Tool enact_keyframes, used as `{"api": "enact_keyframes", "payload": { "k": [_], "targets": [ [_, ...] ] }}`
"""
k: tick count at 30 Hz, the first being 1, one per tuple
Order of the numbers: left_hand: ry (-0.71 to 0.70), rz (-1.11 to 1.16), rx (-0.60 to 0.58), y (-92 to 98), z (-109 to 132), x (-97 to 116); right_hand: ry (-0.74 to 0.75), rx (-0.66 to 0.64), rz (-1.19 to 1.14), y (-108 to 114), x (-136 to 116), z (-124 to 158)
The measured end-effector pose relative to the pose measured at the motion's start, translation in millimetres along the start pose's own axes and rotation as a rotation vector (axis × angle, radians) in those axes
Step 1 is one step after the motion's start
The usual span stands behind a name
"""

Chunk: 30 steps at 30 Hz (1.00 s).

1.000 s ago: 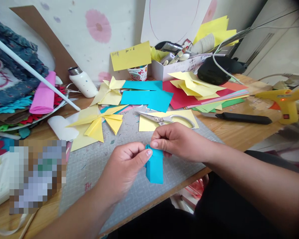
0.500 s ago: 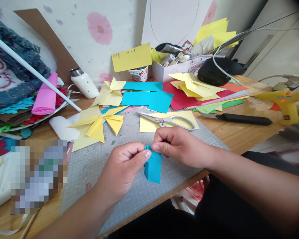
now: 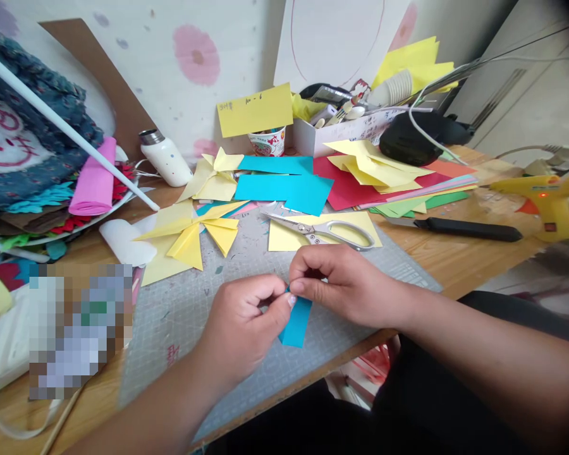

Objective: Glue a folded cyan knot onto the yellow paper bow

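Note:
A narrow piece of blue paper (image 3: pixel 298 325) hangs from my fingertips over the grey cutting mat (image 3: pixel 171 316). Its top end is pinched between the thumb and fingers of my left hand (image 3: pixel 246 319). My right hand (image 3: pixel 336 281) pinches the same top end, its fingertips almost meeting the left ones, so that end is mostly hidden. Just beyond my right hand, silver scissors (image 3: pixel 329 230) rest on a pale yellow sheet (image 3: pixel 279 237). Folded yellow paper (image 3: pixel 189 246) lies past my left hand, and flat blue paper pieces (image 3: pixel 275 189) lie farther back.
A knife with a black handle (image 3: pixel 471 229) and a yellow glue gun (image 3: pixel 545 196) are at the right. A white bottle (image 3: pixel 165 158) leans at the back left, near a pink roll (image 3: pixel 95 177). Behind the coloured sheets stands a full white box (image 3: pixel 308 140).
My right fingertips have come closer to the left ones over the blue paper's top end, covering more of it. The paper tilts slightly more. The whole view has shifted a little.

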<state>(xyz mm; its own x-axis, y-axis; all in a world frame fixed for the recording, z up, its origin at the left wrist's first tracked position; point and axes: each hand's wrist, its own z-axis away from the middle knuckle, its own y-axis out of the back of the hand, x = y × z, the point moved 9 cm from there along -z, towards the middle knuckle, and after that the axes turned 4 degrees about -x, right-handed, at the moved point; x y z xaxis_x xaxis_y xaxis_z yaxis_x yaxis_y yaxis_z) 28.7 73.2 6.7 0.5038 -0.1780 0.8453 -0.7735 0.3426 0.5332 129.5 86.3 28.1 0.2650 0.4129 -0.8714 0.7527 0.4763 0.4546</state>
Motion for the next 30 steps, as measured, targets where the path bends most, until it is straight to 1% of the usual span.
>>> {"api": "enact_keyframes", "payload": {
  "k": [4,6,8,11,13,14,17,20,22,26,30],
  "targets": [
    [0.000,-0.060,0.026,1.7,0.5,0.8,-0.024,0.047,0.027,-3.4,2.9,1.1],
    [-0.008,-0.109,0.050,3.5,0.3,2.1,-0.074,0.082,-0.022,-5.6,10.0,1.0],
    [0.000,-0.120,0.058,4.2,-0.8,1.8,-0.136,0.084,-0.156,-10.4,20.5,0.4],
    [0.056,0.002,0.026,1.6,-3.3,-4.5,-0.218,-0.009,-0.471,-21.7,34.8,-0.6],
    [0.094,0.093,0.008,-0.2,-4.2,-10.0,-0.258,-0.077,-0.599,-24.3,39.5,-0.1],
    [0.107,0.122,0.005,-0.8,-4.4,-12.7,-0.267,-0.098,-0.605,-22.8,40.2,0.2],
    [0.131,0.178,0.004,-2.3,-4.1,-21.0,-0.250,-0.117,-0.510,-14.4,37.6,0.3],
    [0.151,0.271,-0.003,-5.5,-3.4,-28.9,-0.237,-0.092,-0.403,-9.5,33.9,0.2],
    [0.165,0.372,-0.014,-8.5,-2.8,-31.8,-0.223,-0.069,-0.372,-9.1,31.0,0.1],
    [0.171,0.569,-0.035,-12.7,-2.4,-29.8,-0.195,-0.034,-0.485,-11.4,28.7,0.0],
    [0.123,0.592,-0.034,-11.5,-3.7,-25.9,-0.222,-0.005,-0.599,-9.5,35.7,1.2]
  ]
}}
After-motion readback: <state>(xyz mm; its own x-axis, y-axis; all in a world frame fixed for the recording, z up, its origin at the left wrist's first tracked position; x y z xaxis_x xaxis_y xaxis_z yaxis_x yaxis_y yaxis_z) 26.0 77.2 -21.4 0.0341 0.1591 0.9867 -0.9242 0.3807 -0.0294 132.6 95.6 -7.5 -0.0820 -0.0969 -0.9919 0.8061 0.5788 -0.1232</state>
